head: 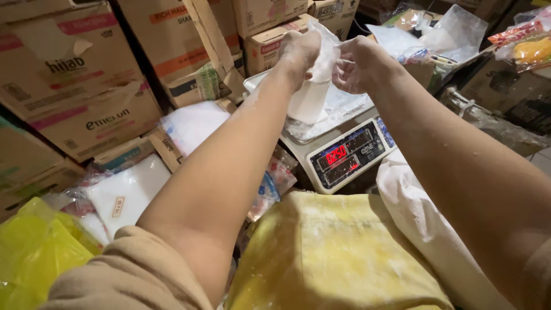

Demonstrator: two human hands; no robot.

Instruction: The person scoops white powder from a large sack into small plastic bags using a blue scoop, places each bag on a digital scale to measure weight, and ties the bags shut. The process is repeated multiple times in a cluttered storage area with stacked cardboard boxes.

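Both my hands hold a small clear plastic bag (310, 97) filled with white powder above a digital scale (344, 155). My left hand (299, 53) grips the bag's twisted top from the left. My right hand (357, 64) pinches the same top from the right. The bag's bottom rests on or just over the scale's powder-dusted platform (344, 112). The scale's red display is lit. My forearms are dusted with white powder.
Stacked cardboard boxes (86, 74) fill the back and left. Sealed bags of white powder (126, 192) lie at the left beside a yellow bag (34, 247). A yellow sack (333, 252) and a white sack (425, 224) sit below the scale. Plastic packets (525, 43) pile at the right.
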